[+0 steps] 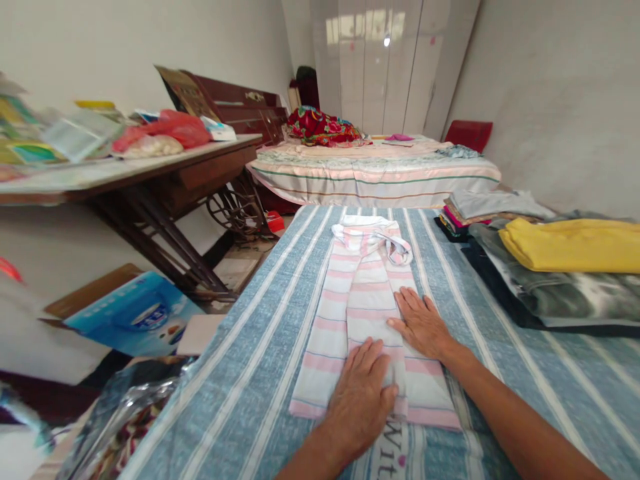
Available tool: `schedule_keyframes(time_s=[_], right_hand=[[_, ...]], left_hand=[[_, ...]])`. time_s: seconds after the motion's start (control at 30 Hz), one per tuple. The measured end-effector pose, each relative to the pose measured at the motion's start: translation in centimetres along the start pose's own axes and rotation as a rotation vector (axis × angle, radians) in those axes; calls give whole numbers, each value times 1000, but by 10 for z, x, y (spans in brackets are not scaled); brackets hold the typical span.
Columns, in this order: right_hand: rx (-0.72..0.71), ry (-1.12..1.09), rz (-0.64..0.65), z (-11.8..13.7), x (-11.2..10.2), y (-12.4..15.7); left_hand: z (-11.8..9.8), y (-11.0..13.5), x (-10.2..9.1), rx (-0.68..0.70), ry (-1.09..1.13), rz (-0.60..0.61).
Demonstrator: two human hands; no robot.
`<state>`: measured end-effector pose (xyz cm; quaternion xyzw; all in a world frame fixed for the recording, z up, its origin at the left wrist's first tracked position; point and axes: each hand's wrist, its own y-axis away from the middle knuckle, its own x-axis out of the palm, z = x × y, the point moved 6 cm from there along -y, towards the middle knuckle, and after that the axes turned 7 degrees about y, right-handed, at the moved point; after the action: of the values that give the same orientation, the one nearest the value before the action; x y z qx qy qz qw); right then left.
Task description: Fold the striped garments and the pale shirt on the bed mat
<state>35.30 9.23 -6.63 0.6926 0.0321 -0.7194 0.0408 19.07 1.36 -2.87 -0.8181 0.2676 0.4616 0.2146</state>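
A pink-and-white striped garment point(330, 313) lies partly folded on the blue striped bedsheet, its collar end pointing away from me. One strip of it is folded lengthwise over the middle, and a loose twisted piece of the same cloth curls near the top right. My left hand point(363, 393) rests palm down on the lower middle of the cloth, fingers stretched out. Higher up, my right hand point(420, 323) lies flat along the right edge of the folded strip, its fingers spread. Neither hand grips anything. Whatever is under the palms is hidden.
The blue striped bedsheet point(250, 373) spreads around the garment. On the right are stacked folded clothes point(555, 287) with a yellow piece point(575, 247) on top. At left stand a treadle sewing table point(200, 163) and a blue box point(145, 313). Another bed point(380, 183) is beyond.
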Motion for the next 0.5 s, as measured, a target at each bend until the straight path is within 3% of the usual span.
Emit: schedule_keyframes(time_s=[0.13, 0.27, 0.4, 0.5], right_hand=[[2, -7, -36, 3, -15, -21], [7, 16, -48, 3, -21, -51], [17, 9, 11, -1, -3, -64], [24, -10, 24, -2, 6, -64]], left_hand=[[19, -18, -36, 6, -10, -90], [62, -47, -62, -180, -262, -130], [99, -55, -48, -354, -374, 51], [109, -50, -38, -415, -370, 95]])
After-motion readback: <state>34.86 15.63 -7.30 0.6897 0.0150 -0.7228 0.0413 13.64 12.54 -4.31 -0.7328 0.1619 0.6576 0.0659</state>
